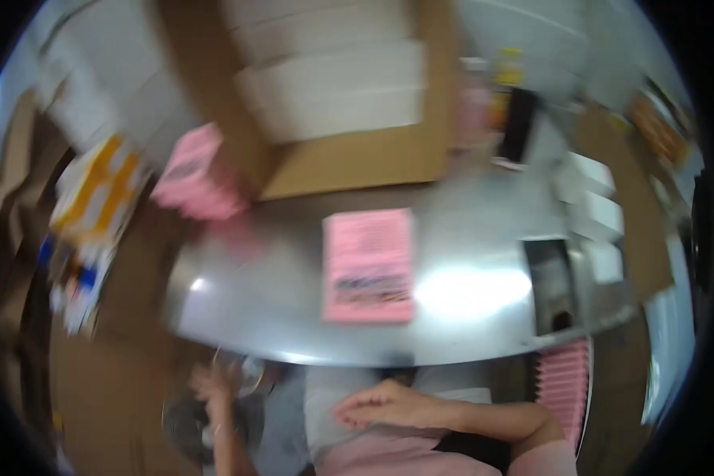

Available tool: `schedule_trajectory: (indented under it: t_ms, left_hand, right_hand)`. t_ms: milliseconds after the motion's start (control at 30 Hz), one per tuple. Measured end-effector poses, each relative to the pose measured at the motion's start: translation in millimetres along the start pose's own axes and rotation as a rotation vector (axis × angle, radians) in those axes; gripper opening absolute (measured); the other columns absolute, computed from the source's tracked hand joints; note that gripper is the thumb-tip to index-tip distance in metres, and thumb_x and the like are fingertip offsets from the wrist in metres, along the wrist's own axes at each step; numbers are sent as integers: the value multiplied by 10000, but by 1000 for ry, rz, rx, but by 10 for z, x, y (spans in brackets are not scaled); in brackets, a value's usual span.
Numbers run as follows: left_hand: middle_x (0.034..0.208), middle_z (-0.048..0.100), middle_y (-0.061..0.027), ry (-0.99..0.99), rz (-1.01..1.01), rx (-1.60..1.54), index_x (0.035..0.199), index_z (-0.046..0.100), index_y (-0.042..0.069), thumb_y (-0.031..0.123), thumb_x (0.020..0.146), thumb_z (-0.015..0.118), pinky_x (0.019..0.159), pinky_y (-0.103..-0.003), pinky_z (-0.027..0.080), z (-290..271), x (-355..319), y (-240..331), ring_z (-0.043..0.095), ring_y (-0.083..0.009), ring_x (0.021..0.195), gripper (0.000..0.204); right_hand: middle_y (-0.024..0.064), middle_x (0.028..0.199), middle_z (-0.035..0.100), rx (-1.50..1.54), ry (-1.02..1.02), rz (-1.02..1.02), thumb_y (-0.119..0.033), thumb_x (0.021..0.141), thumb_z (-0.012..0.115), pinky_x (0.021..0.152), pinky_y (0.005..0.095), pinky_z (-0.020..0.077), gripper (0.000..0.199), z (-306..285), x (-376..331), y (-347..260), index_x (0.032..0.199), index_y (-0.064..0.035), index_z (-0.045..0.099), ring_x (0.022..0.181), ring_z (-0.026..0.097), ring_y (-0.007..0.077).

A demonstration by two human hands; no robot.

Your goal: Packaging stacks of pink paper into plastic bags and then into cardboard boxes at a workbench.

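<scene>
Below the left front edge of the metal table, my left hand (218,382) hangs beside a round grey meshed thing (184,428). Blur smears its fingers, so I cannot make out whether they hold anything. My right hand (385,404) lies over my lap, fingers loosely stretched to the left, with nothing visible in it. In front of me on the table sits a pink printed packet or stack of cards (369,266), apart from both hands. Farther left stands a blurred pile of similar pink pieces (198,174).
An open cardboard box (357,170) with white blocks inside stands at the back of the metal table (293,341). Small white boxes (595,214) and a dark rectangular slot or tray (549,278) are at right. A pink ribbed crate (563,385) sits below. Bottles (474,103) stand behind.
</scene>
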State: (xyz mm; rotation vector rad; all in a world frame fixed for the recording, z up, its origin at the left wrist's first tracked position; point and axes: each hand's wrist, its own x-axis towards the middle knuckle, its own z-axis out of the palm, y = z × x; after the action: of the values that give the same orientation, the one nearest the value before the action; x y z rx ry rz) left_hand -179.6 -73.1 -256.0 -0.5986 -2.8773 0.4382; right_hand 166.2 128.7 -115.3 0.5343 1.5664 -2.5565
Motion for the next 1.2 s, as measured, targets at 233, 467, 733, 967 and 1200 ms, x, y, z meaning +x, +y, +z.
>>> schedule_trajectory:
  t_ms: [233, 467, 733, 967, 1200]
  left_hand:
    - [765, 653, -61, -571, 316, -1370, 945, 693, -60, 168, 975, 610, 646, -266, 485, -2236, -281, 4, 591, -129, 715, 244]
    - [1220, 585, -193, 184, 1331, -956, 1208, 616, 53, 154, 811, 706, 983, -497, 389, -2809, -516, 1767, 490, -419, 1211, 420]
    - [1029, 512, -191, 233, 1123, -863, 1044, 546, 12, 21, 860, 604, 877, -483, 384, -2609, -336, 2225, 471, -390, 970, 194]
    - [916, 542, -167, 335, 1182, -940, 938, 553, 1, 4, 863, 617, 897, -453, 390, -2693, -254, 2192, 519, -377, 884, 98]
    - [917, 555, -161, 179, 1548, -946, 925, 584, 9, 53, 824, 702, 767, -452, 438, -2702, -1517, 2886, 533, -368, 898, 161]
  right_hand:
    - [119, 1023, 677, -844, 842, -337, -132, 965, 575, 831, 364, 539, 225, -542, -1415, -78, 1154, -55, 668, 942, 664, 246]
    - [155, 1003, 634, -1566, 1864, -361, -68, 812, 690, 818, 426, 500, 239, -1765, -2329, -266, 1043, -13, 669, 974, 603, 342]
    - [150, 855, 534, -1839, 1866, -43, -134, 852, 661, 781, 428, 454, 134, -2346, -2522, 15, 860, -2, 643, 867, 542, 317]
    - [152, 829, 515, -1633, 1949, -166, -114, 865, 636, 746, 437, 442, 139, -2413, -2495, 21, 797, 7, 646, 835, 529, 323]
    - [160, 871, 551, -1566, 1981, -269, -54, 833, 621, 763, 426, 471, 104, -2440, -2608, 104, 899, 12, 668, 866, 553, 330]
